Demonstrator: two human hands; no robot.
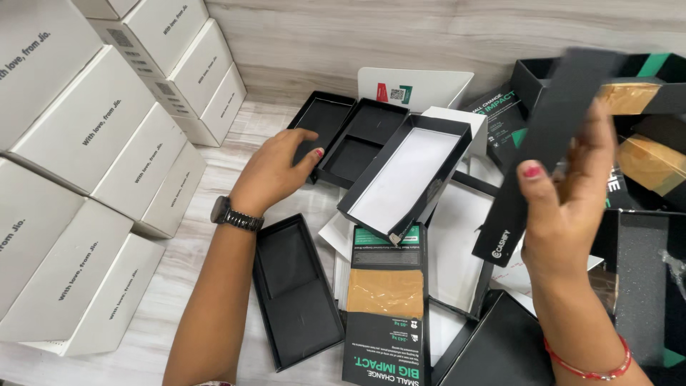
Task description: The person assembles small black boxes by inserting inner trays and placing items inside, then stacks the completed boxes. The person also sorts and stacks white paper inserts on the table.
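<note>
Big picture first: stacked white cartons (93,136) fill the far-left of the pale wood-grain floor (179,286), and a sprawl of open black phone boxes covers the middle and right.

Up on the right, the right hand (564,207) is raised, fingers pinched shut around a long black box sleeve (550,143). The sleeve's long axis runs diagonally, low end near and to the left, high end far and to the right, blurred at the top.

Over on the left, the left hand (275,171), metal watch (232,214) on the wrist, lies palm-down with fingers spread loosely, fingertips touching the near-left corner of a black insert tray (325,125). It holds nothing.

Just right of that tray sits a second black tray (361,143), then a tilted black box with a white inside (407,175). That box lies between the two hands, nearer the left one. Near-centre lie an empty black box base (293,300) and a black-and-green sleeve with a tan window (386,307).
</note>
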